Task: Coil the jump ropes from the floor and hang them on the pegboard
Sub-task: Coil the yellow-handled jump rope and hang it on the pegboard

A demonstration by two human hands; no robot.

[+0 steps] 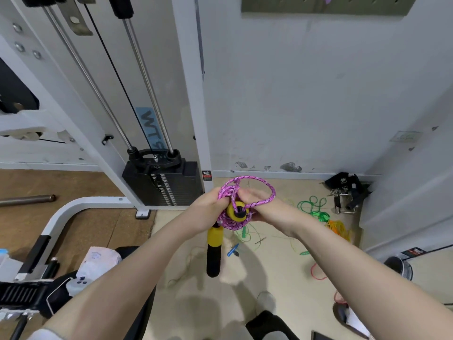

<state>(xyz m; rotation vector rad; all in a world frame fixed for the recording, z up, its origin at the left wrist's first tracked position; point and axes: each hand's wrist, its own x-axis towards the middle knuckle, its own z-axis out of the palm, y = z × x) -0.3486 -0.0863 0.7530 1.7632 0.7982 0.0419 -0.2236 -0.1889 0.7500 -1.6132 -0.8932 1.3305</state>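
A pink braided jump rope (266, 190) with yellow-and-black handles is held in front of me, mostly coiled. My left hand (210, 208) grips the coil bundle, and one handle (213, 249) hangs down below it. My right hand (257, 204) holds the other handle's yellow end (237, 211) and a loop of the rope. A green rope (312, 204) and an orange rope (339, 228) lie tangled on the floor beyond my hands, with thin yellow-green cord and a red rope (316, 272) nearby. The pegboard (294, 4) is on the wall at the top.
A cable machine with a black weight stack (169, 185) stands to the left. Black straps and metal clips (348, 192) lie in the corner by the wall. A blue clip (232, 250) lies on the floor. A bench frame and bags fill the lower left.
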